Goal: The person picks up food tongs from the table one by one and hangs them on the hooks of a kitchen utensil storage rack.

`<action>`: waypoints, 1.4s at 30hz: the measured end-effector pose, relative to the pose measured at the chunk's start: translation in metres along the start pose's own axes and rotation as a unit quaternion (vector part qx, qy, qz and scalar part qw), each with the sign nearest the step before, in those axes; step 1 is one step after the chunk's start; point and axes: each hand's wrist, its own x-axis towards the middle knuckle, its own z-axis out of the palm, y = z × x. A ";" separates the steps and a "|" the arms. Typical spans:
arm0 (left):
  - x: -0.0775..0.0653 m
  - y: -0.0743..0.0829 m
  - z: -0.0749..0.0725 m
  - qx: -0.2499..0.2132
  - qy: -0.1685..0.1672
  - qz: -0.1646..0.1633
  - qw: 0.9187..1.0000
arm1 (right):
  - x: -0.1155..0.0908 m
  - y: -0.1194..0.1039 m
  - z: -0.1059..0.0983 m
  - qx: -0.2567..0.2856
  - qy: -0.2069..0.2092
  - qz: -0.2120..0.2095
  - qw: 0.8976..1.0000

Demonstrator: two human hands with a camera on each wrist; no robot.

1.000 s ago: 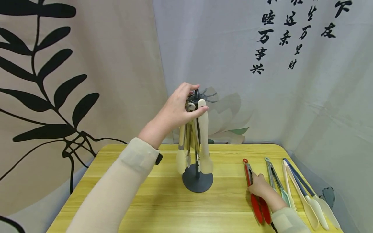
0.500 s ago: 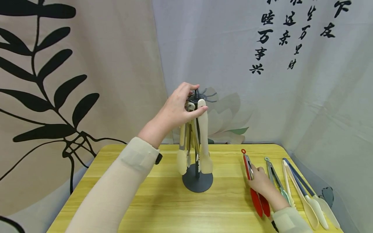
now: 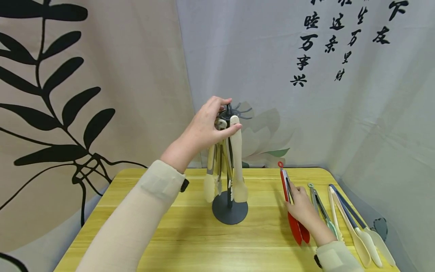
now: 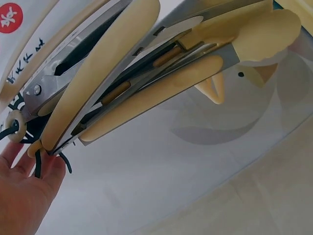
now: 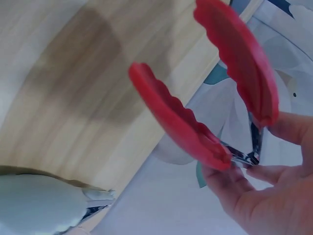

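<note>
My left hand (image 3: 208,124) grips the top of a dark rotating-style utensil stand (image 3: 230,215) near its hooks. Cream tongs (image 3: 239,166) hang from the stand beside my thumb, with more cream-and-steel tongs (image 4: 105,63) on other hooks. At the right, my right hand (image 3: 303,207) holds red-tipped tongs (image 3: 294,226) by their arms, the ring end pointing away from me. Seen from the right wrist, the scalloped red heads (image 5: 252,68) are spread apart and the tongs are lifted above the table.
Grey-and-mint tongs (image 3: 321,207) lie just right of my right hand. Beyond them are white tongs (image 3: 334,215), a cream utensil (image 3: 357,241) and blue-handled white utensils (image 3: 367,240) near the right edge of the wooden table (image 3: 190,241). A printed curtain hangs behind.
The red tongs have risen and shifted forward and slightly left in my right hand. My left hand stays on the stand's top.
</note>
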 end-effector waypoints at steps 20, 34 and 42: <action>0.001 0.000 0.000 0.007 -0.006 -0.009 1.000 | 0.004 -0.028 -0.008 0.027 0.109 -0.073 0.991; 0.001 -0.001 0.000 0.004 -0.004 -0.005 1.000 | 0.002 -0.059 -0.017 0.061 0.137 -0.105 0.983; 0.001 -0.001 0.000 0.004 -0.003 -0.007 1.000 | 0.002 -0.075 -0.022 0.062 0.166 -0.135 0.975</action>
